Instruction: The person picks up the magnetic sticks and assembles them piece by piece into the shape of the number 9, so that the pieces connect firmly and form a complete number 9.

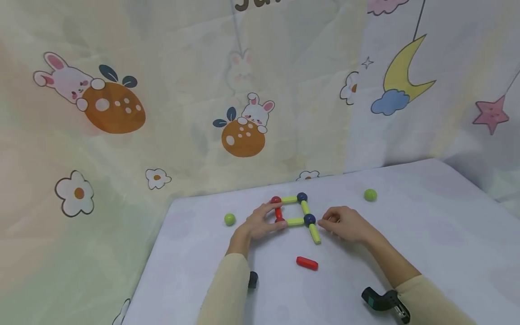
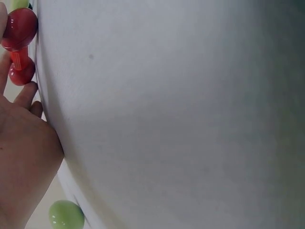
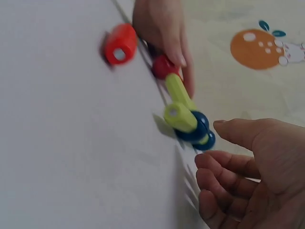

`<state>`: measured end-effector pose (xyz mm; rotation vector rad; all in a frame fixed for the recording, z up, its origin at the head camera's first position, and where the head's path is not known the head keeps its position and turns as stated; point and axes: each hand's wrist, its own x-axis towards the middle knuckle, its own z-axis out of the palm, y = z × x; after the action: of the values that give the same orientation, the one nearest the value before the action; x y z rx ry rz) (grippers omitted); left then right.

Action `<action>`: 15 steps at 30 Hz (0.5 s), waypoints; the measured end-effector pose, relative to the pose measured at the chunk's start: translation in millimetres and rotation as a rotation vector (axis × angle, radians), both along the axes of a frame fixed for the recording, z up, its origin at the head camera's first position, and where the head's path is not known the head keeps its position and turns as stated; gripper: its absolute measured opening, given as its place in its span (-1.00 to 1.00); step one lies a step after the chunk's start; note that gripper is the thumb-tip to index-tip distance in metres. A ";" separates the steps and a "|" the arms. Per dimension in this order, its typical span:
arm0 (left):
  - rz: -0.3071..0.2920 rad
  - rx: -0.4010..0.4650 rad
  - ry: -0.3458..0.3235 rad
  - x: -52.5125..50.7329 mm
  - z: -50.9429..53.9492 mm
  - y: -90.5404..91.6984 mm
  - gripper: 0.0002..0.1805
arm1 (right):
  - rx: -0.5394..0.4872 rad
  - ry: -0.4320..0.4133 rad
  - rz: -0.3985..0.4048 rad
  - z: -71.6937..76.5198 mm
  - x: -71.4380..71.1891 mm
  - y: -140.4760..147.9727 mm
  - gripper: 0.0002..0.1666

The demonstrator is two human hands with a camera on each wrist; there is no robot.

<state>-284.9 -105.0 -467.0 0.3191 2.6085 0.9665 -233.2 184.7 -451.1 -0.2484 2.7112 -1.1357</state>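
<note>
Left hand [image 1: 261, 222] pinches the square's red side [image 1: 278, 213]; right hand [image 1: 345, 224], loosely curled and empty, might brush the near blue ball [image 1: 309, 219], knocking the nearest green stick [image 1: 314, 234] loose

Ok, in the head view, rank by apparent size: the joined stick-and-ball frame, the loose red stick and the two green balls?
1. Joined stick-and-ball frame
2. Loose red stick
3. Left green ball and right green ball: they look nearly alike, so I can't rank one above the other.
</note>
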 end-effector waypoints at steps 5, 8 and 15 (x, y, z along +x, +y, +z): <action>0.012 -0.011 -0.004 -0.2 -2.9 3.7 -0.17 | 0.063 0.169 0.024 0.9 -8.1 23.1 -0.73; 0.022 -0.018 -0.008 -0.1 -3.8 4.0 -0.17 | 0.116 0.253 0.046 0.8 -13.6 33.1 -0.70; 0.027 -0.008 -0.007 -0.7 -2.8 3.0 -0.18 | 0.271 0.364 0.072 5.5 -30.7 51.9 -0.64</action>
<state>-285.6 -102.0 -469.7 0.2794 2.6161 0.9641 -263.9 236.5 -445.6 -0.5515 3.0982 -0.7502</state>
